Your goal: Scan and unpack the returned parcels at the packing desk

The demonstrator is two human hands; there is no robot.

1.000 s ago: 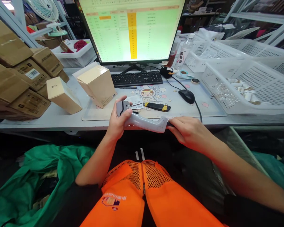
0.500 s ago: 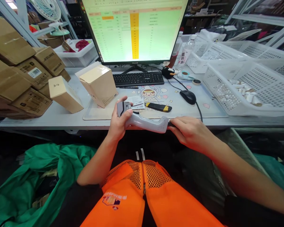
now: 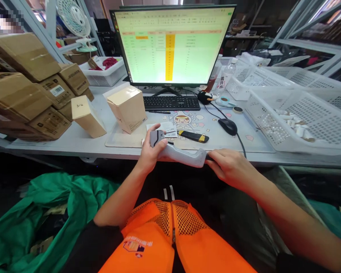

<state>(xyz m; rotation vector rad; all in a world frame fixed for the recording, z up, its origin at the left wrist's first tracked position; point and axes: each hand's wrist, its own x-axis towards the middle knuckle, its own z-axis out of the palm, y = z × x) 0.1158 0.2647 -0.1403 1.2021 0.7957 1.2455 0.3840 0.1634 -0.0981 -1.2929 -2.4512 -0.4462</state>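
Observation:
A grey handheld barcode scanner (image 3: 184, 156) is held up just in front of the desk edge, its head to the left and its handle to the right. My left hand (image 3: 150, 153) is closed around the scanner's head, thumb on top. At the handle's butt, my right hand (image 3: 230, 163) pinches a short black piece (image 3: 208, 157), perhaps a cable plug; most of it is hidden by the fingers. Beyond the scanner lie a black-and-yellow box cutter (image 3: 193, 136) and some white printed labels (image 3: 170, 131) on the desk mat (image 3: 244, 143).
Two small cartons (image 3: 127, 110) (image 3: 88, 117) stand left of the mat, beside stacked brown boxes (image 3: 22, 91). A monitor (image 3: 199, 49), keyboard (image 3: 173, 103) and mouse (image 3: 227, 126) are ahead. White baskets (image 3: 298, 138) line the right. A green sack (image 3: 82, 197) sits low on the left.
The camera view has shifted, so the desk and hands sit slightly lower and further right. Both hands keep the same hold on the scanner and the black piece.

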